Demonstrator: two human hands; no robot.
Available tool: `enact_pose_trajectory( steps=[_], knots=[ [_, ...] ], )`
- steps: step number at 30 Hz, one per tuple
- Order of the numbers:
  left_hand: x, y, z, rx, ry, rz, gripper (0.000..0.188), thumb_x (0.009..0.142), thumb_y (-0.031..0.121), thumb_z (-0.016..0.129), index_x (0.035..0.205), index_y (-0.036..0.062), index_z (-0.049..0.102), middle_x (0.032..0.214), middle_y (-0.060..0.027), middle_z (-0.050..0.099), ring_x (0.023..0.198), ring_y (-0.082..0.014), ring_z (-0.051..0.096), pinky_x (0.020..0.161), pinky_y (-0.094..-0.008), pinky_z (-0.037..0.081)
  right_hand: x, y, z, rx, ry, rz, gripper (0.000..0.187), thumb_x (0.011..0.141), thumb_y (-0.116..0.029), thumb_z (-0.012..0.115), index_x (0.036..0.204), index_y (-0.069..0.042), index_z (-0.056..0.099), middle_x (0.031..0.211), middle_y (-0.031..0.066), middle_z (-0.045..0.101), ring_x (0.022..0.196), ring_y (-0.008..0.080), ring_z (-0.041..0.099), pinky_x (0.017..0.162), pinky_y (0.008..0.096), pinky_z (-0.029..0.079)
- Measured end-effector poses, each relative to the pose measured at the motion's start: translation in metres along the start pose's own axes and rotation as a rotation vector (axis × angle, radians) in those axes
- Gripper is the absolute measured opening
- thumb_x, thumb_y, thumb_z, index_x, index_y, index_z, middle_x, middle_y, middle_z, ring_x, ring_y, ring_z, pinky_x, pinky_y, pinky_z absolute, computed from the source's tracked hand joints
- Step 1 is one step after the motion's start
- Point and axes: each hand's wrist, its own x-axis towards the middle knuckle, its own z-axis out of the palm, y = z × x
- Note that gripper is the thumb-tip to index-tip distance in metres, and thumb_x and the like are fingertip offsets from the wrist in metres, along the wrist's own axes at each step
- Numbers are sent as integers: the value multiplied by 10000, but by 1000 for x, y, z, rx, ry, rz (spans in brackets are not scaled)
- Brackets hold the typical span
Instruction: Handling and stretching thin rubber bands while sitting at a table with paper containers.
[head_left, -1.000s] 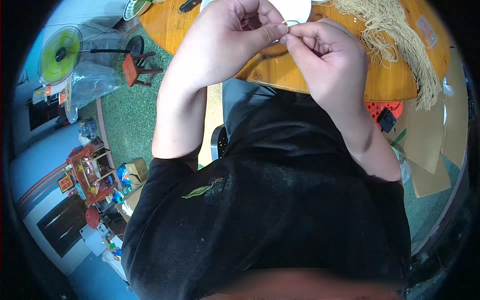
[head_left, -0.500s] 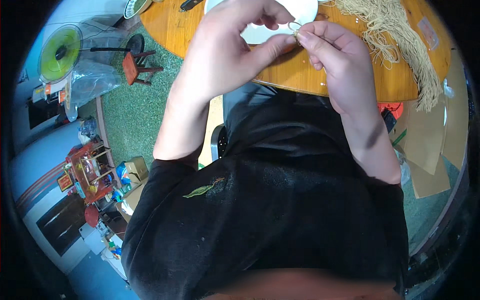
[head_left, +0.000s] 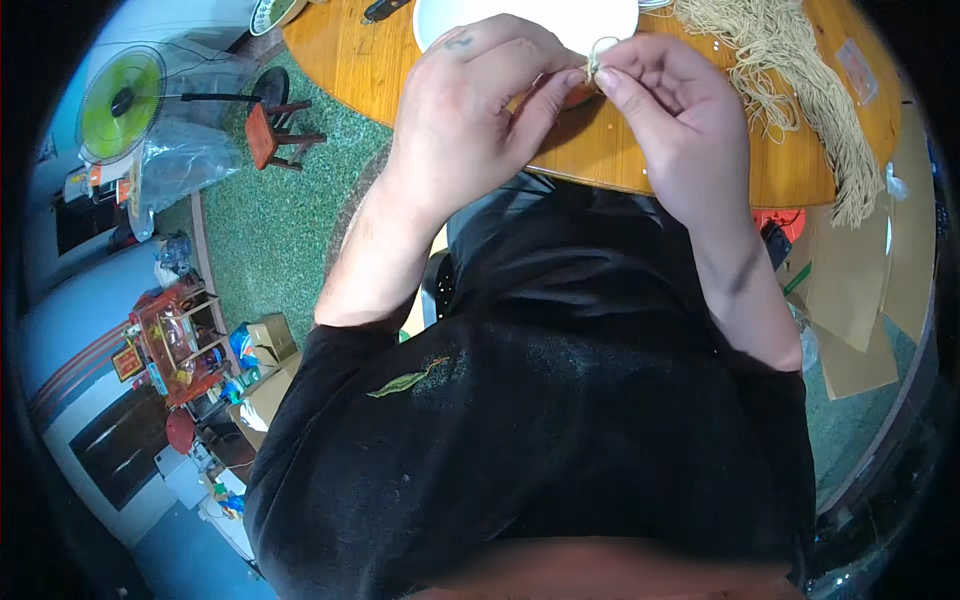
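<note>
Over the table's near edge, my left hand point(head_left: 485, 115) and my right hand point(head_left: 685, 125) meet, thumbs and fingertips pinched close together. Between them is a thin beige cord point(head_left: 605, 42) bent into a small loop, with a knot-like bunch just under it. My left fingers and thumb pinch that bunch from one side and my right thumb and fingers from the other. Part of the cord is hidden by the fingers. Behind my left hand lies a white round dish point(head_left: 440, 20). A heap of beige cords point(head_left: 790, 60) spreads to the right and hangs over the table's edge.
The wooden table point(head_left: 345, 55) also bears a dark-handled tool point(head_left: 382, 9) and a small clear packet point(head_left: 857, 72). At left stand a green fan point(head_left: 122, 103) and a small wooden stool point(head_left: 262, 140). Flattened cardboard point(head_left: 855, 300) lies at right.
My left hand has turned, its fingers curling in to close on the cord beside the thumb. The small loop now stands more upright; my right hand has shifted only slightly.
</note>
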Motion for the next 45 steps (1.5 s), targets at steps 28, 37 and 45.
enact_pose_trajectory(
  steps=[28, 37, 45],
  knots=[
    [-13, 12, -21, 174, -170, 225, 267, 749, 107, 830, 994, 104, 724, 1012, -54, 672, 969, -285, 671, 873, -412, 513, 46, -6, 11, 268, 142, -865, 31, 878, 36, 722, 876, 18, 696, 820, 164, 654, 779, 343, 652, 696, 414, 510],
    [26, 40, -41, -193, -172, -386, 260, 903, 125, 855, 1080, 9, 704, 977, -118, 705, 897, -209, 681, 776, -345, 546, 23, -54, -1, -537, -23, -511, 80, 863, 51, 762, 922, 2, 736, 848, 135, 658, 762, 290, 657, 688, 369, 512],
    [27, 11, -22, -106, -281, -550, 221, 954, 179, 821, 1108, 27, 776, 870, -86, 760, 765, -185, 736, 712, -302, 598, 17, 17, -19, -525, 141, -884, 190, 870, 43, 784, 1037, -48, 773, 972, 56, 730, 863, 187, 728, 778, 314, 590]
  ],
)
